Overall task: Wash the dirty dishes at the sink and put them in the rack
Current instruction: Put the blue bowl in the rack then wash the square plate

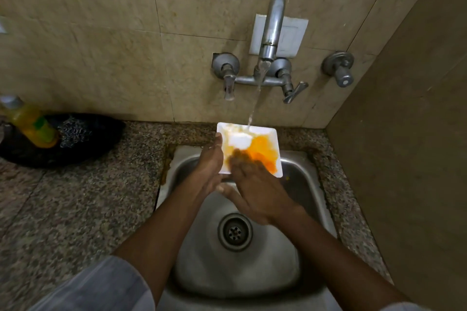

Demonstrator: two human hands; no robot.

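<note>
Plate, rectangular, white, orange-smeared

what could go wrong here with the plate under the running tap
1. The left hand holds the wet plate only by its left edge, above the sink; while the right hand rubs it, it could slip and drop.
2. Water hits the tilted plate near its far edge, so orange residue may splash onto the counter or wall.
</note>
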